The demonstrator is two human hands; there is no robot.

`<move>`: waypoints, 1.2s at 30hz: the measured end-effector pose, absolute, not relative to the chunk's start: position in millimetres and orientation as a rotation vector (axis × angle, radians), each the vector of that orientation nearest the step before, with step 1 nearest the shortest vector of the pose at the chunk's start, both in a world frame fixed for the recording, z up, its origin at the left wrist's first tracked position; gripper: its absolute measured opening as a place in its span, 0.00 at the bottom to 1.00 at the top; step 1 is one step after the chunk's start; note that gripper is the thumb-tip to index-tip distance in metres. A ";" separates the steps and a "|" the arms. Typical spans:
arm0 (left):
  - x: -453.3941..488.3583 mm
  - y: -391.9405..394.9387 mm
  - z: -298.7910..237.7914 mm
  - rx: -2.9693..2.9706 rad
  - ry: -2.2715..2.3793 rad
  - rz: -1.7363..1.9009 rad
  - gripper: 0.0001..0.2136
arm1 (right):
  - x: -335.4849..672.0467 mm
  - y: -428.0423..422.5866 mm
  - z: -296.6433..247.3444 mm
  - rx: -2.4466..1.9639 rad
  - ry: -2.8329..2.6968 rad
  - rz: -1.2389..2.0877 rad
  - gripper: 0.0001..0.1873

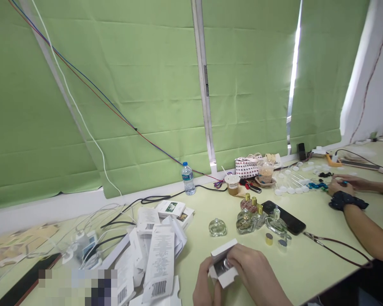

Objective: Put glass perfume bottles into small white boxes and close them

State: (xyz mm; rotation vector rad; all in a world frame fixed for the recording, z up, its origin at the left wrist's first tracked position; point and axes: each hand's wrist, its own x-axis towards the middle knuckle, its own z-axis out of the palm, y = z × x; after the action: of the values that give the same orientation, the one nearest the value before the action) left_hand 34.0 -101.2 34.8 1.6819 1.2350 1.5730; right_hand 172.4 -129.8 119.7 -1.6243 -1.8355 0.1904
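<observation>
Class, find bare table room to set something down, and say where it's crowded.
Bare: between the water bottle and the lone glass bottle; between the right hand, loose caps and near table edge. Crowded: left, with heaped white cartons; beside the phone, with clustered bottles.
</observation>
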 end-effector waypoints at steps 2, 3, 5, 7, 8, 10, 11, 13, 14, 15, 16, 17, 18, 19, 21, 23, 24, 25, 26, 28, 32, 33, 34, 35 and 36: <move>33.8 -96.1 30.9 1.515 1.269 1.551 0.17 | 176.7 -130.0 117.3 -1.577 -1.704 0.138 0.14; 33.7 -93.4 29.5 1.436 1.279 1.542 0.19 | 179.7 -130.2 116.4 -1.534 -1.632 0.144 0.13; 33.3 -88.2 27.9 1.346 1.265 1.532 0.21 | 186.6 -130.3 115.1 -1.461 -1.526 0.216 0.12; 32.1 -83.5 27.7 1.379 1.216 1.525 0.19 | 193.0 -129.7 114.1 -1.413 -1.496 0.327 0.14; 31.2 -81.5 27.9 1.424 1.192 1.521 0.17 | 195.6 -129.1 113.3 -1.390 -1.502 0.376 0.14; 28.9 -78.0 27.9 1.527 1.165 1.517 0.14 | 198.5 -127.8 110.9 -1.350 -1.512 0.447 0.13; 27.7 -76.6 27.5 1.576 1.157 1.519 0.13 | 198.8 -127.1 109.4 -1.332 -1.508 0.470 0.13; 25.4 -74.3 25.7 1.659 1.127 1.524 0.11 | 197.4 -126.1 106.4 -1.295 -1.490 0.493 0.13; 24.4 -73.4 24.3 1.689 1.113 1.520 0.10 | 196.0 -125.8 105.0 -1.281 -1.480 0.500 0.13; 23.6 -72.7 22.8 1.708 1.102 1.513 0.10 | 194.4 -125.6 103.9 -1.271 -1.476 0.513 0.14; 22.9 -72.1 21.1 1.719 1.093 1.506 0.10 | 192.8 -125.4 102.8 -1.268 -1.478 0.533 0.14; 22.4 -71.5 19.6 1.721 1.087 1.500 0.10 | 191.3 -125.3 101.8 -1.272 -1.486 0.560 0.15; 22.0 -71.1 18.2 1.715 1.083 1.497 0.11 | 190.0 -125.0 100.8 -1.281 -1.496 0.586 0.15; 21.6 -70.6 17.2 1.708 1.074 1.496 0.11 | 189.1 -124.5 99.9 -1.290 -1.511 0.604 0.14; 21.3 -69.9 16.1 1.690 1.054 1.496 0.12 | 188.0 -123.2 98.3 -1.288 -1.551 0.597 0.11; 21.2 -69.6 16.1 1.668 1.054 1.490 0.13 | 187.9 -121.6 97.5 -1.276 -1.576 0.570 0.09; 21.2 -69.7 16.3 1.659 1.056 1.482 0.13 | 188.0 -120.9 97.4 -1.276 -1.576 0.569 0.08; 21.2 -70.0 16.7 1.650 1.057 1.475 0.13 | 188.2 -120.4 97.4 -1.279 -1.572 0.580 0.08; 21.3 -70.5 17.1 1.639 1.059 1.470 0.13 | 188.4 -120.1 97.4 -1.285 -1.562 0.593 0.08; 21.2 -72.0 18.8 1.605 1.055 1.466 0.15 | 188.6 -119.9 97.4 -1.292 -1.549 0.622 0.09; 19.4 -75.2 27.6 1.644 0.998 1.434 0.19 | 188.6 -121.1 98.5 -1.315 -1.557 0.614 0.08; 18.4 -75.5 30.9 1.696 0.983 1.410 0.19 | 188.7 -121.6 99.9 -1.317 -1.590 0.594 0.09; 17.2 -75.4 34.3 1.755 0.977 1.377 0.18 | 188.9 -122.0 102.0 -1.318 -1.638 0.570 0.09; 16.0 -75.1 37.6 1.809 0.977 1.342 0.18 | 189.2 -122.4 104.6 -1.319 -1.699 0.543 0.10; 14.7 -74.6 40.6 1.848 0.976 1.314 0.17 | 189.7 -122.5 107.6 -1.325 -1.757 0.513 0.10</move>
State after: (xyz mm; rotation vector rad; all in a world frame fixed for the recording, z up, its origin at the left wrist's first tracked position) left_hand 14.7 -74.6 40.6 1.8482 0.9755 1.3138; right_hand 189.7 -122.5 107.6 -1.3252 -1.7574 0.5127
